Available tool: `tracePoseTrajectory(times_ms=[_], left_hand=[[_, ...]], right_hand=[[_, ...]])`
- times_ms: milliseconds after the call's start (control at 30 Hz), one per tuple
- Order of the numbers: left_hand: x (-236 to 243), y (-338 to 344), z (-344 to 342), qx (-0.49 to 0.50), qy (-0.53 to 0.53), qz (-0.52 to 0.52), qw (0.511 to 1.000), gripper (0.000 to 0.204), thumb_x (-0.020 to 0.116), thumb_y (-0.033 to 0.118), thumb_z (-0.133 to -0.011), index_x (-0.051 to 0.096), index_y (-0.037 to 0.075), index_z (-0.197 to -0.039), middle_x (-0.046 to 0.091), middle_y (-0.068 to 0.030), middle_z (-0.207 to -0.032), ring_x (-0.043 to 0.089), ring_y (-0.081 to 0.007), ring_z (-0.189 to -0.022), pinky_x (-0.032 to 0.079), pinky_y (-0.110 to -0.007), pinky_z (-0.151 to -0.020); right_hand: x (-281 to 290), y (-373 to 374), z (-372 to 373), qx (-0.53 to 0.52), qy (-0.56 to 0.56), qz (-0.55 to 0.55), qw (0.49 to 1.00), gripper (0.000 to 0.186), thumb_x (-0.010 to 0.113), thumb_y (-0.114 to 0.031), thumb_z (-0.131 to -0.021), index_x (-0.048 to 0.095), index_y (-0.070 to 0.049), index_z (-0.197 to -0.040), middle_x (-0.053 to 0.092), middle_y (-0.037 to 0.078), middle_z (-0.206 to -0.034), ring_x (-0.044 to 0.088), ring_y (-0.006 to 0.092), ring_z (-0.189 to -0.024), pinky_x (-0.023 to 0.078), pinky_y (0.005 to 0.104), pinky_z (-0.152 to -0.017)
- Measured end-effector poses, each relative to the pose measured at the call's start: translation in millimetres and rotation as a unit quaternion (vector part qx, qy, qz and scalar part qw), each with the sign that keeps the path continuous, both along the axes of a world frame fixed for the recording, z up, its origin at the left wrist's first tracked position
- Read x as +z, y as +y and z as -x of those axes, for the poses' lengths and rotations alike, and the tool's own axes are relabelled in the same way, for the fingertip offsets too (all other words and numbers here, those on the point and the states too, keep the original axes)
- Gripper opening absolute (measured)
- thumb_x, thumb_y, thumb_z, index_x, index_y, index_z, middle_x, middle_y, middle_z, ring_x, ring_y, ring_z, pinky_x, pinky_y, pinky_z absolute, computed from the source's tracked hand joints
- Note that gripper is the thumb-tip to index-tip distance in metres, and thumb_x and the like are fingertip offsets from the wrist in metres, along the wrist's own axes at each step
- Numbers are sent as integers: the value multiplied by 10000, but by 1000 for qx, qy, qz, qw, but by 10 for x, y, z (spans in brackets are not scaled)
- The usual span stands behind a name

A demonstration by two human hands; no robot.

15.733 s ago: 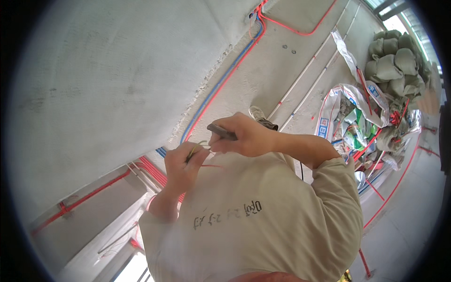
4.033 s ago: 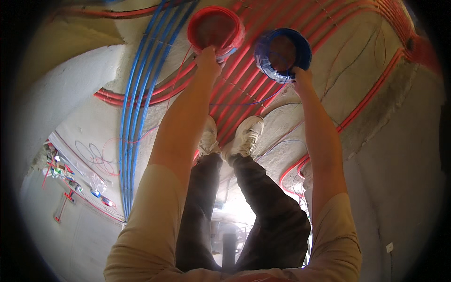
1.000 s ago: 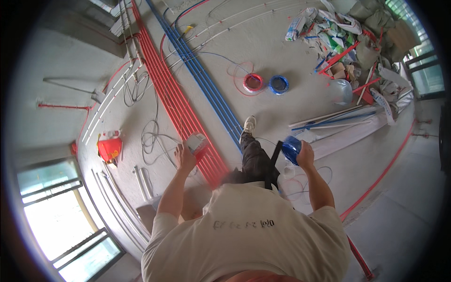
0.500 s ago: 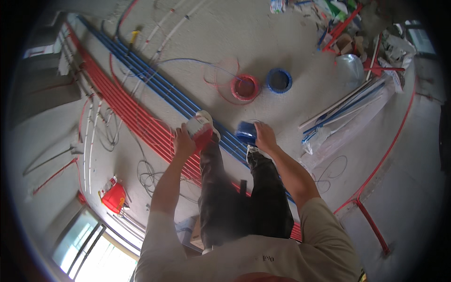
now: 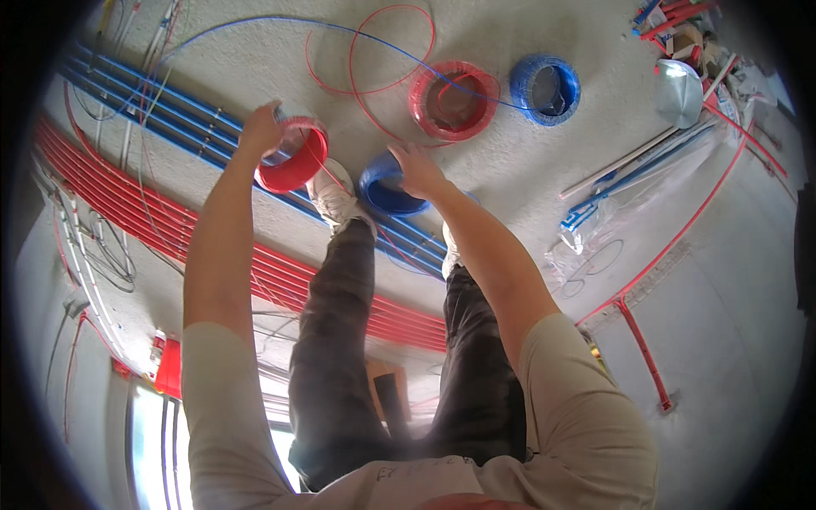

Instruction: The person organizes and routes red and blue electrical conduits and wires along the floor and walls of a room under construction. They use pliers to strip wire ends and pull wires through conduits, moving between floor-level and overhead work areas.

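Observation:
Out in front of me to the left, my left hand [image 5: 261, 133] is closed on the edge of a coil of red electrical wire [image 5: 293, 179], which is tilted on its side above the blue conduits. Right of it, my right hand [image 5: 418, 172] grips the rim of a coil of blue electrical wire [image 5: 374, 194], close by my shoes. The fingertips of both hands are partly hidden by the coils. Beyond them, another red wire coil [image 5: 422, 100] and another blue wire coil [image 5: 520, 85] lie on the concrete floor, loose strands trailing leftward.
Parallel blue conduits [image 5: 206, 129] and red conduits [image 5: 153, 212] run across the floor by my feet. White and blue lengths of pipe [image 5: 633, 166] lie at the right beside plastic film. Debris [image 5: 680, 34] is heaped at the far right. A red conduit [image 5: 642, 357] follows the right wall.
My body and view have moved forward, nearer the two floor coils. Both hands have reached farther out with their coils, and the left has swung left. The coils now show as open rings.

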State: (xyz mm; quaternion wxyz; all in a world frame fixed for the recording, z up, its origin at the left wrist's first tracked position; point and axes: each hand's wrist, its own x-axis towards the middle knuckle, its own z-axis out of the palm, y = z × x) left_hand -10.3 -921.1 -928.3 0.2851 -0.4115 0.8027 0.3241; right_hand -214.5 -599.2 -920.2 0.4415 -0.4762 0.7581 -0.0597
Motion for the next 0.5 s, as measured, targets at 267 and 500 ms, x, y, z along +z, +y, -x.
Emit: tracePoseTrajectory(times_ms=[267, 500], left_hand=[[536, 792, 851, -38, 79, 152, 984, 744, 684, 165, -797, 435, 37, -1486, 476, -237, -1464, 413, -393, -1395, 315, -516, -1162], [281, 1359, 1893, 416, 107, -120, 895, 729, 798, 230, -785, 501, -13, -1406, 572, -205, -1345, 546, -273, -1251, 471, -490, -991]], right_hand=[[480, 726, 1293, -297, 141, 66, 942, 845, 814, -285, -778, 400, -17, -1464, 471, 232, -1432, 409, 420, -1359, 266, 523, -1182], [263, 634, 3026, -513, 180, -113, 831, 1067, 854, -369, -763, 247, 126, -1489, 409, 328, -1465, 382, 452, -1399, 329, 506, -1156]])
